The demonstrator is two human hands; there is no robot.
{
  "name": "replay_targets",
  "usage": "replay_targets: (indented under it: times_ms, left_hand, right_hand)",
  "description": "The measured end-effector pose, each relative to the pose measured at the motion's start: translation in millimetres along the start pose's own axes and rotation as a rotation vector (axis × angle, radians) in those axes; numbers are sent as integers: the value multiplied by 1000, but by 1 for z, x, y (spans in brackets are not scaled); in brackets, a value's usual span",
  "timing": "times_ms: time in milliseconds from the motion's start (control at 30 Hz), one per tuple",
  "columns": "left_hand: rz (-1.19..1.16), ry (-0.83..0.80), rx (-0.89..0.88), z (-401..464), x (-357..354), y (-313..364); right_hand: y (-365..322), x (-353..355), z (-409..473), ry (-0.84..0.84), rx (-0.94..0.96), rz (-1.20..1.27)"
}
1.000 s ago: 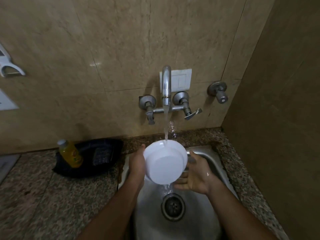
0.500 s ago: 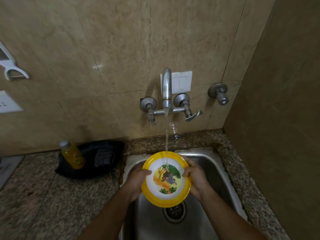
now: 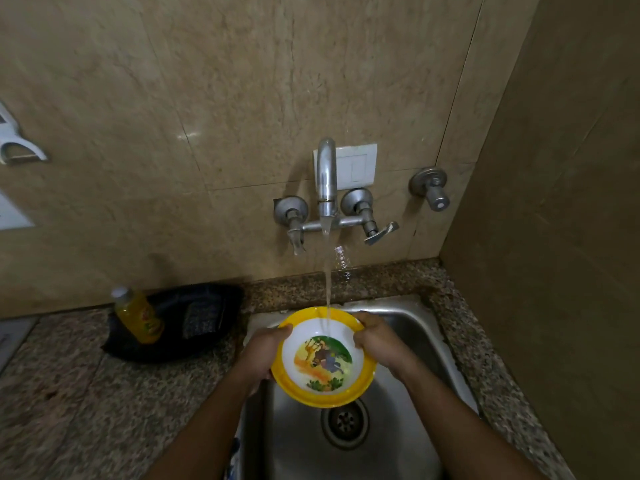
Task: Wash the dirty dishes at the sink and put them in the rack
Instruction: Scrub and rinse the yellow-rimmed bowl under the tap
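A yellow-rimmed bowl [image 3: 323,358] with a white inside and a cartoon picture is held over the steel sink [image 3: 408,344], its inside tilted toward me. My left hand [image 3: 261,355] grips its left rim and my right hand [image 3: 375,339] grips its upper right rim. Water runs from the tap [image 3: 327,181] in a thin stream onto the bowl's upper inside. The drain [image 3: 344,422] lies just below the bowl. No rack is in view.
A yellow soap bottle [image 3: 138,315] leans on a black tray [image 3: 194,323] on the granite counter [image 3: 86,393] left of the sink. Tap handles [image 3: 375,232] and a spare valve [image 3: 433,188] stick out of the tiled wall. A side wall closes in on the right.
A second ago the bowl showed its white underside under the stream; it has been turned over so its pictured inside faces up, and both hands now grip its rim.
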State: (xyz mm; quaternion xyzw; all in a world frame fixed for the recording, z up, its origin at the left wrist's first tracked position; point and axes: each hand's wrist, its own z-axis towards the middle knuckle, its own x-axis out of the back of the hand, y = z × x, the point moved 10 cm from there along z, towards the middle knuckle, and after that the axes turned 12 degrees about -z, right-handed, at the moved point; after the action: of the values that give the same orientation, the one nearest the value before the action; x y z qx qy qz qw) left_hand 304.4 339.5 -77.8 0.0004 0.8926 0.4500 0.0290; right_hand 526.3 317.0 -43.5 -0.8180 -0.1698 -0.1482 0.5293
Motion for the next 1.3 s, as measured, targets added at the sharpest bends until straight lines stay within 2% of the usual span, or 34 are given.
replay_targets:
  times_ms: [100,233,300,367,567,667,767,833,1000,1100,1233,1300]
  left_hand:
    - [-15,-64,-60,-4,-17,10]
    - [0,-169,-117,-11,-49,17]
    - [-16,-195,-139,-13,-59,21]
    - [-14,-215,-163,-15,-66,27]
    - [-46,-210,-196,-15,-69,33]
    - [-45,-176,-288,-20,-64,46]
    - [76,-136,-431,-27,-56,64]
    - [133,-103,-490,-30,-48,70]
    - [221,-45,-642,-46,-29,83]
    - [271,-12,-753,-66,-23,97]
    - [235,23,-830,-92,-9,107]
    - [254,17,-878,-105,-6,110]
  right_hand:
    - [-7,26,9,97,89,-14]
    - [-35,82,10,374,140,132]
    - [-61,96,9,396,218,206]
    - [-77,103,11,406,249,176]
    - [-83,122,23,544,180,62]
    - [-94,127,18,628,157,-101]
    - [-119,130,5,793,214,-485]
    - [-127,127,0,843,242,-561]
    - [-130,117,-9,748,253,-595]
    - [-108,102,-25,673,207,-618]
    - [-78,51,-49,330,366,-404]
    - [-72,34,-59,247,393,-396]
